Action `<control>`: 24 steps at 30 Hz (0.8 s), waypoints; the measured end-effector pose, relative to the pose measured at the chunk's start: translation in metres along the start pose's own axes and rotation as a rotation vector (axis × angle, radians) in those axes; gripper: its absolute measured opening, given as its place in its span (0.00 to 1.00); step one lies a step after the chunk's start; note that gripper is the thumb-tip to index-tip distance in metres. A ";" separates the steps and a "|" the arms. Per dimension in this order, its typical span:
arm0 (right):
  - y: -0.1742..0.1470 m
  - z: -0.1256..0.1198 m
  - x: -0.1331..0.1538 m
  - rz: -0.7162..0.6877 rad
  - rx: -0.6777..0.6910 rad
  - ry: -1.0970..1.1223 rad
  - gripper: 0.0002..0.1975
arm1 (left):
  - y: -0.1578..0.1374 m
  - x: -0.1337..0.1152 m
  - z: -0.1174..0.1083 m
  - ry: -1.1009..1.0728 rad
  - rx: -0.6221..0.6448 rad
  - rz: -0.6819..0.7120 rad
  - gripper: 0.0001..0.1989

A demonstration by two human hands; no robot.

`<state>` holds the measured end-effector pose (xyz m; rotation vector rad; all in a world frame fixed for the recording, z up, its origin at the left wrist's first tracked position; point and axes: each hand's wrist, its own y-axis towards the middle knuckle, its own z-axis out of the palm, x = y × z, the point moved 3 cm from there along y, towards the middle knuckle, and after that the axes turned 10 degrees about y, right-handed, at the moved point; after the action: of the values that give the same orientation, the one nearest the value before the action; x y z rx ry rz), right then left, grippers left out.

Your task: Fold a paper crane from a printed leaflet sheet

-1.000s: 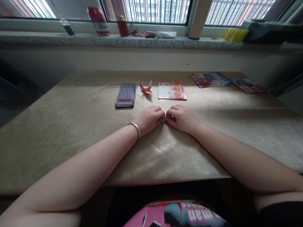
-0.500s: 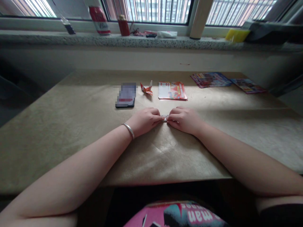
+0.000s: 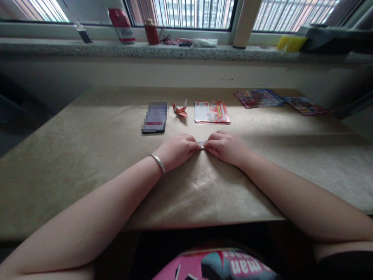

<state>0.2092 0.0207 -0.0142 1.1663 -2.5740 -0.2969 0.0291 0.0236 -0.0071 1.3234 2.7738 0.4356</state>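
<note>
A small folded strip of pale paper (image 3: 202,146) lies between my fingertips, low on the table; most of it is hidden by the fingers. My left hand (image 3: 181,149) is closed in a pinch on its left end, a silver bangle at the wrist. From the other side, my right hand (image 3: 225,147) pinches the right end. Just beyond the hands lies a flat stack of red and white printed paper sheets (image 3: 212,112). Left of that stands a red and white folded paper figure (image 3: 180,110). A phone (image 3: 155,117) with a blurred-out screen rests farther left.
Colourful printed booklets or sheets (image 3: 259,98) lie at the back right of the beige-covered table (image 3: 72,163). Behind it, a stone windowsill (image 3: 101,48) bears a red and white can (image 3: 121,25), a red cylinder (image 3: 152,32) and a yellow object (image 3: 291,43).
The fingertips of my right hand have shifted slightly left along the paper, closer to my left hand. Both hands keep their pinch, and the other things stay where they were.
</note>
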 end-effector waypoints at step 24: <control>-0.001 -0.004 -0.012 0.090 -0.025 0.094 0.12 | 0.004 0.007 0.013 -0.116 -0.101 -0.055 0.08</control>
<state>0.2185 0.0287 -0.0128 1.0278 -2.5252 -0.2469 0.0297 0.0347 -0.0177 1.2074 2.6493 0.4733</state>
